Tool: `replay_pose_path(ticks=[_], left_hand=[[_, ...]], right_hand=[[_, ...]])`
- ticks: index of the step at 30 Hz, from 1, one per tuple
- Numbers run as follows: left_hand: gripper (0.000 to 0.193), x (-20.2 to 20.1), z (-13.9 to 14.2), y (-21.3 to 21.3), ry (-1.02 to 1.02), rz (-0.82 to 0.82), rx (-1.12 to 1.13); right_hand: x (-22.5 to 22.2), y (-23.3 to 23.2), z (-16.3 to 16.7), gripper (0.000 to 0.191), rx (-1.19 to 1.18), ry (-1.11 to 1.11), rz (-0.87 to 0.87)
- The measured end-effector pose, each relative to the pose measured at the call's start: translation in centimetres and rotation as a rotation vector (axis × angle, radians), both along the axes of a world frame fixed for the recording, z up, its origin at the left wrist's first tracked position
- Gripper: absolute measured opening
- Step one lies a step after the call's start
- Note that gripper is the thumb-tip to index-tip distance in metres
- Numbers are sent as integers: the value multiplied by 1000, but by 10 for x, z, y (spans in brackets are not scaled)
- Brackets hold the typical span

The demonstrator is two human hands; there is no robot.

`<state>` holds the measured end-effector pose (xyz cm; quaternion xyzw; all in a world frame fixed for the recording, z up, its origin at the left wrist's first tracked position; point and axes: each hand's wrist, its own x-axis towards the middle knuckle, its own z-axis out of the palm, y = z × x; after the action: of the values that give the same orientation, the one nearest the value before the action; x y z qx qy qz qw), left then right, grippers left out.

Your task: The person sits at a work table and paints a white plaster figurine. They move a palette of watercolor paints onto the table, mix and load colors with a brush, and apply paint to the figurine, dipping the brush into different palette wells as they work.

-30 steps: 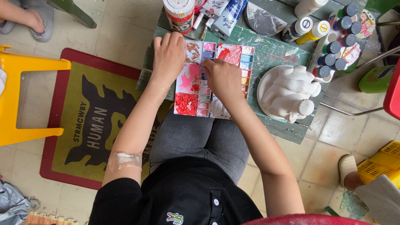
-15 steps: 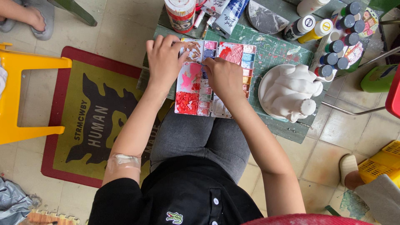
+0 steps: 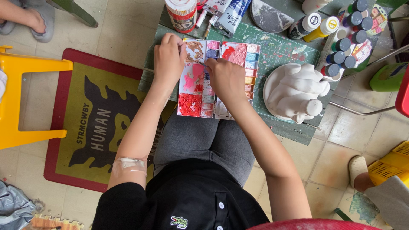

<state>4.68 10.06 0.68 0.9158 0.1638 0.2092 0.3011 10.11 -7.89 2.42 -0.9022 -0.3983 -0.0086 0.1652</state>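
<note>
**Both hands on palette, low table, head view**

Palette [image 3: 215, 81]: rectangular, flat on green cutting mat [image 3: 281, 53], just above knees. Wells smeared with red, pink, brown, blue; column of small wells along right edge in blue, yellow, orange.

Left hand [image 3: 169, 59]: curled over upper left corner of palette, fingers bent and close together, gripping the edge. Steadying hold; fingertips hidden under the knuckles.

Right hand [image 3: 226, 79]: resting on middle of palette, fingers drawn together toward the small blue well near top centre. Thumb and forefinger pressed close as in a pinch; whatever sits between them too small to tell. Cannot tell if a brush is held.

Surroundings: white plaster figure [image 3: 298, 91] on a round white plate, just right of palette, not touching either hand. Cluster of dark-capped paint bottles [image 3: 345, 51] beyond figure at upper right. Red-and-white can [image 3: 182, 15] at mat's top edge, above left hand. Paint tubes [image 3: 232, 12] beside can. Yellow stool [image 3: 21, 98] well to the left, on tiled floor. Yellow-and-red rug [image 3: 91, 123] under left forearm. Bandage on left forearm near elbow.
</note>
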Motion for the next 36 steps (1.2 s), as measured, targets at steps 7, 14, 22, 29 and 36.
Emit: replay_pose_path(ticks=[7,14,22,29,36], left_hand=[[10,-26,1,0,-34,-138,-5],[12,-28,-5,10,-9,-158,-155],[18,-27,-3,12,-71,-110,190],[9,-22,-5,3,-4,-171,339],[9,-29,-7,6,54,-253,18]], right_hand=[[-1,0,2,8,11,-7,-2],[-1,-1,1,9,-10,-4,-9],[-1,-1,0,11,37,-13,5],[-3,0,-2,7,21,-34,-7],[-4,6,-4,8,-19,-29,-23]])
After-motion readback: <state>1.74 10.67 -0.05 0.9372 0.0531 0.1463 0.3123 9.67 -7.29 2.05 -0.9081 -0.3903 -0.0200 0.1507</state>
